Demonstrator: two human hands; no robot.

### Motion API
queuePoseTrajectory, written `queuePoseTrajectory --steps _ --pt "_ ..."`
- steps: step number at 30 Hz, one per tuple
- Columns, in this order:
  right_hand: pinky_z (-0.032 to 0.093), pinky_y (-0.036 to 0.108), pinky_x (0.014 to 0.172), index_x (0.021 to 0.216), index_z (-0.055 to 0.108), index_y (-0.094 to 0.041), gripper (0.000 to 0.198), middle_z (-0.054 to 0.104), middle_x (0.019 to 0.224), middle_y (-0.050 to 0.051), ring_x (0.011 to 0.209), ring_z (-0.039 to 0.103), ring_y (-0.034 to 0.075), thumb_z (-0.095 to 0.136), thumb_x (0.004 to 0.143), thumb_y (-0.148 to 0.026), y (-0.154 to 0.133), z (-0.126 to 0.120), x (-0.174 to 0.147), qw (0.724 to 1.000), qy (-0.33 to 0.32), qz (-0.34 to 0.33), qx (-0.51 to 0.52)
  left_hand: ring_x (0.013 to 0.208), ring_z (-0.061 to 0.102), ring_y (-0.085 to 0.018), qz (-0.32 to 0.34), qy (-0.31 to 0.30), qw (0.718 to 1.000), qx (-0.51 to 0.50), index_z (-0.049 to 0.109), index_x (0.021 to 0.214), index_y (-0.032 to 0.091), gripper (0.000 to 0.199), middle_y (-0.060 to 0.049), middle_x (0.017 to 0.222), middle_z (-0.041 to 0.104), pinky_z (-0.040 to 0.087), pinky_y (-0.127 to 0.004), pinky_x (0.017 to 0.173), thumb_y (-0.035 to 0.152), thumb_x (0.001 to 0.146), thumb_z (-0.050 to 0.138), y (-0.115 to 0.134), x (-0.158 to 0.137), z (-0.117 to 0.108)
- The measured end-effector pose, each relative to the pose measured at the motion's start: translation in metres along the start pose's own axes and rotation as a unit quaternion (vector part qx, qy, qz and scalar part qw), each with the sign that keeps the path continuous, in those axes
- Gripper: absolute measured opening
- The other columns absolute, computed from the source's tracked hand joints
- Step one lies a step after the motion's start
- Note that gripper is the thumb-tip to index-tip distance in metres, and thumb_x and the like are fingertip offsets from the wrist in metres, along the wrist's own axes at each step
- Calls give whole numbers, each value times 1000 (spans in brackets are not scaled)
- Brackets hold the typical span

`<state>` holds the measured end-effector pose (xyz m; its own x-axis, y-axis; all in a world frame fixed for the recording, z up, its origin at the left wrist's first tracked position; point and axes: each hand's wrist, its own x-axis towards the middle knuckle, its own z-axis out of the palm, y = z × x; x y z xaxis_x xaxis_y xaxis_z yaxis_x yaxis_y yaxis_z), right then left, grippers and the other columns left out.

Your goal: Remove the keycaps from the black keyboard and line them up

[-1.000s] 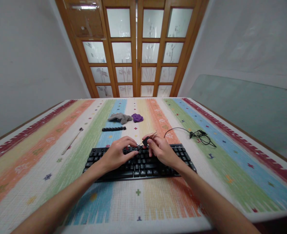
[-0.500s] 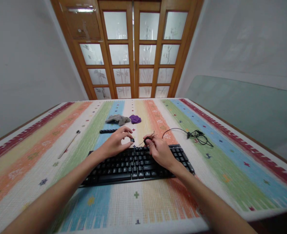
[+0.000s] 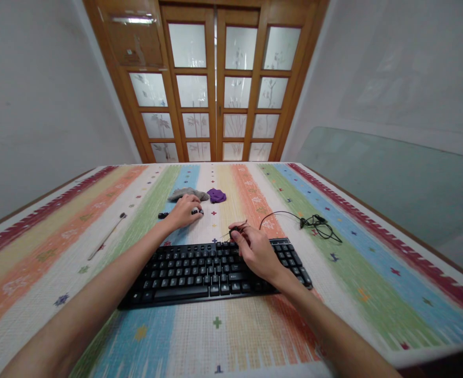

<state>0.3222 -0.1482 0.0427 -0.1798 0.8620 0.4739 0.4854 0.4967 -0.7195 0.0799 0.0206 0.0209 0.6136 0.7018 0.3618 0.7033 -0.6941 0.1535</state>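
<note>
Nearest, the black keyboard [image 3: 210, 271] lay flat, its pale-marked keys in dark blocks, its far row seemingly lacking caps toward eleven o'clock. At its two o'clock, the right hand [image 3: 257, 251] was closed on a small wire-ended tool [image 3: 233, 229]. Farther, at eleven, the left hand [image 3: 185, 211] had shifted from the keyboard's far edge to the row of keycaps [image 3: 162, 215], consistent with a loose cap being added; whether it gripped one could not be told.

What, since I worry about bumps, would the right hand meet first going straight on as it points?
Probably the left hand, at the row of black keycaps; depth is unclear, so the right hand might pass above it.
</note>
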Motion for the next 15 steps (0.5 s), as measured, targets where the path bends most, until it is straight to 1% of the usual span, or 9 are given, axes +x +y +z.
queuePoseTrajectory --steps 7,12,15 --pt "49 30 68 95 61 -16 18 69 88 9 74 66 19 45 98 -26 -2 0 -1 1000 -3 -18 -3 105 50 -28 -4 -5 1000 15 71 90 19 11 -9 109 62 41 -45 91 26 83 66 -7 -2 4" --pt "49 30 67 89 59 -17 19 70 99 10 74 67 17 45 98 -26 0 1 -2 1000 -7 -16 -2 105 51 -29 -14 -12 1000 23 71 91 18 14 -10 109 63 41 -45 89 27 84 64 -7 -2 5" --pt "49 29 66 91 60 -17 19 70 99 10 73 66 17 45 99 -26 1 1 -2 1000 -9 -12 -3 105 51 -29 -15 -12 1000 19 71 92 19 14 -10 108 63 41 -44 89 28 84 64 -7 -2 6"
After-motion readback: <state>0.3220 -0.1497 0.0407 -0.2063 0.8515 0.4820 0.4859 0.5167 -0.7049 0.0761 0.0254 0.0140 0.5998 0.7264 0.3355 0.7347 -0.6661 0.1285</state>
